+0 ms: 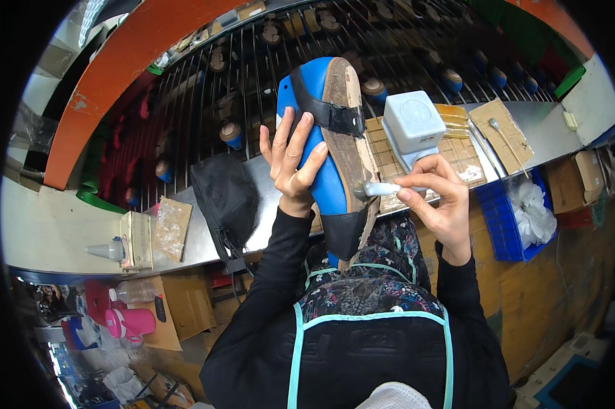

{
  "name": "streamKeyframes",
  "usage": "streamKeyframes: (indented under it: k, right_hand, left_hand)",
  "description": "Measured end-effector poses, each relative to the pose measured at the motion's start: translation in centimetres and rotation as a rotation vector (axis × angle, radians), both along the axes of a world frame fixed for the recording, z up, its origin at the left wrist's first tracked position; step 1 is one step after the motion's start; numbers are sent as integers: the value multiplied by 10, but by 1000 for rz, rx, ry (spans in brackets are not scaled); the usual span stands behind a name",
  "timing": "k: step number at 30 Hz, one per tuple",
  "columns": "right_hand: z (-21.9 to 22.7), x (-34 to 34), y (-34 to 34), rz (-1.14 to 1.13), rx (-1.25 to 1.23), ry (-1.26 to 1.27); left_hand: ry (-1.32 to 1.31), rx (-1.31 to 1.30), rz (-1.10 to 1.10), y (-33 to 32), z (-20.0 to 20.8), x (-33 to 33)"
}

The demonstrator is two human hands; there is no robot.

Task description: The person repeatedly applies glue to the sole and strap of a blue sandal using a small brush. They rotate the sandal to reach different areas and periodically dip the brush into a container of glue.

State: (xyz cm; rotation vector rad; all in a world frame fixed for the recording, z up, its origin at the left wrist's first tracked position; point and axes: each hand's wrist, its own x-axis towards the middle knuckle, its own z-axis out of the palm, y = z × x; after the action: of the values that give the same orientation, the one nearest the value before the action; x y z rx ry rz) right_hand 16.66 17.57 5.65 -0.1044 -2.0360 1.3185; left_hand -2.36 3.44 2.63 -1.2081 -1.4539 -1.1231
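Over the steel bench point(205, 232), my left hand point(291, 160) clasps the blue shoe last point(321, 184) sole-up, so my right hand point(438, 198), pinching the brush point(377, 189), reaches its insole.

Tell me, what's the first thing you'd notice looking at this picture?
The big blue shoe form in the middle, held up by the left hand, with a black strap and a brown sole on it. The right hand presses a small white brush against that sole. Behind them curves a bright orange rail over a dark wire rack.
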Motion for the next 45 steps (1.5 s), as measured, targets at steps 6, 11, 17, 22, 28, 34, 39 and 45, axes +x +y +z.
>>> streamKeyframes:
  k: [6, 11, 17, 22, 28, 34, 39, 45]
  right_hand:
    - [-7, 8, -17, -99, -1, 67]
    - [-10, -4, -9, -148, -10, 184]
    - [-16, -11, -12, -175, -238, -27]
    - [-20, 6, -31, -52, -362, -27]
    - [-25, -14, -39, -108, -290, -45]
    - [-19, -39, -28, -184, -87, 3]
    - [-16, -46, -27, -232, 27, 68]
    - [-21, -34, -27, -145, 19, 72]
  left_hand:
    - [-28, 39, 21, 6, -4, -1]
    - [-91, 43, 28, 10, -8, 2]
    - [-160, 64, 80, 12, -23, 0]
    - [-242, 63, 159, 7, -37, -7]
    - [-269, 77, 188, 5, -45, -9]
    - [-249, 91, 203, 2, -45, -14]
    - [-257, 72, 205, 0, -43, -19]
    - [-303, 17, 211, 1, -37, -24]
